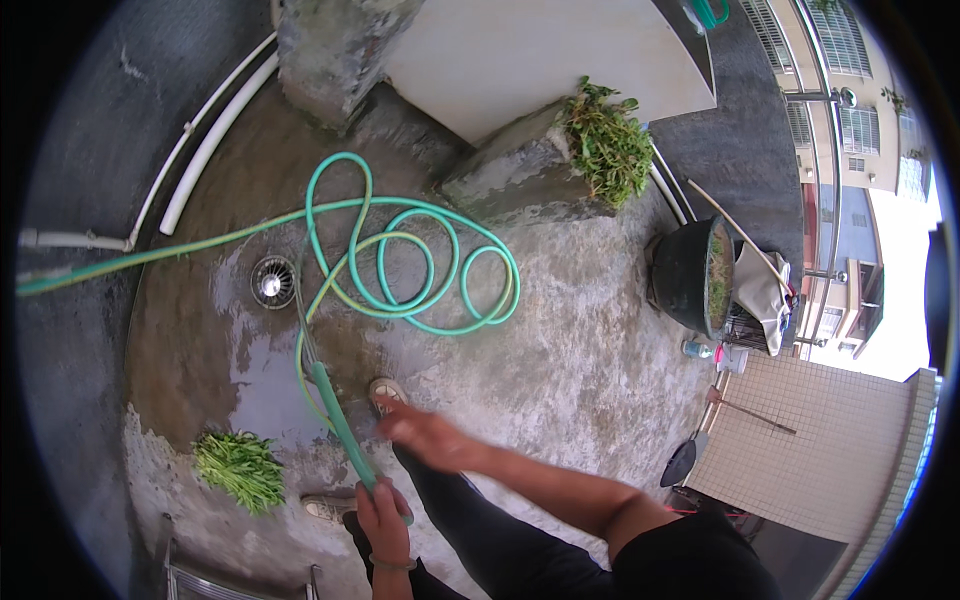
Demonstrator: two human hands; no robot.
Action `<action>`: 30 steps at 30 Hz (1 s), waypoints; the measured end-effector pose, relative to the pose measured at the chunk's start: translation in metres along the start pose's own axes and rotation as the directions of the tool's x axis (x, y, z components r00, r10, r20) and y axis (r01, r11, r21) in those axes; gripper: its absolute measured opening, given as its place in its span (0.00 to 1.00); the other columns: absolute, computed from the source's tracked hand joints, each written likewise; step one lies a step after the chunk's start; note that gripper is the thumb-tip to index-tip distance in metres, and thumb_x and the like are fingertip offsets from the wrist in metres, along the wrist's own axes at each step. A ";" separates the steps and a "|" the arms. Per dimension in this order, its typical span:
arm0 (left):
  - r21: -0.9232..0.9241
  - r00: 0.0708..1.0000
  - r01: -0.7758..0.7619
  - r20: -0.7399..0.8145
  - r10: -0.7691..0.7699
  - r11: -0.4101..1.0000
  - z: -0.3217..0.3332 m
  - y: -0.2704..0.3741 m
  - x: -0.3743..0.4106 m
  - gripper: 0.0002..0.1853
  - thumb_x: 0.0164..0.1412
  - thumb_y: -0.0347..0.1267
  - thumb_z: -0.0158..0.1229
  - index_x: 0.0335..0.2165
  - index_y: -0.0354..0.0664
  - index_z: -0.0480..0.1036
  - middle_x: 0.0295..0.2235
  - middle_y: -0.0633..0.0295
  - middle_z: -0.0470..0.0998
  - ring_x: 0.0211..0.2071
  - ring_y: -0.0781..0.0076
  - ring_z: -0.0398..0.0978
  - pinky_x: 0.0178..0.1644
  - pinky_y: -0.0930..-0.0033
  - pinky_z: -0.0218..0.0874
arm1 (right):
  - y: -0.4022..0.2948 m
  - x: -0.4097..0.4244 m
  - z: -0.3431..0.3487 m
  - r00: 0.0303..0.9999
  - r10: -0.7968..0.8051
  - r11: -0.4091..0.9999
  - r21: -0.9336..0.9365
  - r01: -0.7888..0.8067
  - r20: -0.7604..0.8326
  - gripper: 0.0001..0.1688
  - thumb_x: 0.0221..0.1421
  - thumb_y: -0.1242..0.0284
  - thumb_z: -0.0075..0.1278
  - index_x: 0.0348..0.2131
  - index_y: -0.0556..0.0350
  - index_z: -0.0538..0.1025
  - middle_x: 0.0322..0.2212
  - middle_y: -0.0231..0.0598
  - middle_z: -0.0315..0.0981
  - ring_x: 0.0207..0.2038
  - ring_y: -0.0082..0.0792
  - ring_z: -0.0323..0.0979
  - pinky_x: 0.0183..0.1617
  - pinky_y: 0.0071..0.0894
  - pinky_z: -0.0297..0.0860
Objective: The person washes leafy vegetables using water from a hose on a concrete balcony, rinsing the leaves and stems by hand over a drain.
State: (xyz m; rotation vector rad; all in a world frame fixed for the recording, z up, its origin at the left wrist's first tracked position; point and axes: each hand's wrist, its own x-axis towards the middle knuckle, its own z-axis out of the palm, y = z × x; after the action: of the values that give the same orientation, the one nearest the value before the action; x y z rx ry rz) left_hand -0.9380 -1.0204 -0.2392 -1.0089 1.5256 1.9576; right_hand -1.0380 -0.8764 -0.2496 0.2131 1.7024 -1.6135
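My left hand [384, 514] is closed around a green garden hose [345, 435] near its end. A thin stream of water leaves the hose mouth towards the wet concrete floor by a round metal drain [274, 283]. My right hand [427, 437] is blurred, with its fingers spread above my shoe, near the hose but apart from it, and nothing shows in it. More of the green hose with a yellow stripe [416, 309] lies in loose loops on the floor. A bunch of leafy greens [240, 470] rests on the floor at the lower left.
More greens [609, 142] lie on a concrete block [525, 176] beside a pale slab [540, 52]. White pipes [217, 142] run along the left wall. At right stand a black planter pot [682, 276], a bottle [696, 349] and a dustpan [680, 461]. A metal rack [217, 586] is at the bottom left.
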 end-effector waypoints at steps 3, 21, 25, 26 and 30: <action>0.043 0.998 0.054 -0.047 -0.052 0.998 -0.048 -0.043 -0.011 0.14 0.60 0.39 0.41 0.33 0.37 0.64 0.20 0.65 0.68 0.21 0.78 0.65 0.25 0.76 0.57 | 0.030 0.019 0.097 0.963 -0.270 0.895 -0.369 0.252 0.001 0.34 0.56 0.74 0.38 0.58 0.62 0.46 0.40 0.55 0.65 0.41 0.45 0.67 0.45 0.34 0.64; -0.920 0.970 -0.139 -0.201 -0.137 0.365 -0.416 -0.163 0.071 0.15 0.62 0.39 0.43 0.35 0.37 0.67 0.19 0.68 0.66 0.16 0.83 0.59 0.16 0.83 0.51 | 0.098 -0.027 0.354 0.716 0.258 0.819 -0.540 0.194 0.649 0.36 0.54 0.74 0.40 0.58 0.54 0.44 0.25 0.52 0.64 0.25 0.53 0.66 0.28 0.47 0.61; -0.704 0.896 -0.127 -0.384 -0.224 0.699 -0.416 -0.156 0.084 0.15 0.62 0.36 0.44 0.39 0.34 0.67 0.27 0.60 0.73 0.26 0.75 0.71 0.29 0.79 0.66 | 0.111 -0.006 0.375 0.727 0.294 0.823 -0.552 0.138 0.620 0.36 0.53 0.74 0.40 0.58 0.54 0.44 0.25 0.57 0.64 0.26 0.54 0.66 0.28 0.46 0.60; -0.692 0.889 -0.149 -0.407 -0.212 0.706 -0.416 -0.161 0.088 0.14 0.61 0.35 0.44 0.39 0.33 0.67 0.29 0.59 0.73 0.28 0.73 0.72 0.31 0.77 0.67 | 0.113 0.000 0.381 0.732 0.328 0.812 -0.574 0.104 0.597 0.36 0.53 0.74 0.40 0.58 0.55 0.44 0.25 0.58 0.64 0.26 0.54 0.66 0.29 0.46 0.60; -0.682 0.859 -0.214 -0.473 -0.198 0.699 -0.419 -0.190 0.115 0.13 0.61 0.30 0.44 0.41 0.32 0.66 0.35 0.54 0.73 0.36 0.68 0.73 0.40 0.73 0.67 | 0.128 0.032 0.388 0.725 0.418 0.768 -0.639 0.039 0.547 0.34 0.52 0.74 0.39 0.57 0.56 0.48 0.24 0.60 0.67 0.27 0.57 0.67 0.30 0.47 0.61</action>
State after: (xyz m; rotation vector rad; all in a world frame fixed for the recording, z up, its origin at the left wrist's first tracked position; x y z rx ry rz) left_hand -0.7593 -1.3769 -0.4952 -1.9985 0.9211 2.4893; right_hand -0.8262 -1.2175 -0.3320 -0.4571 1.4463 -0.7309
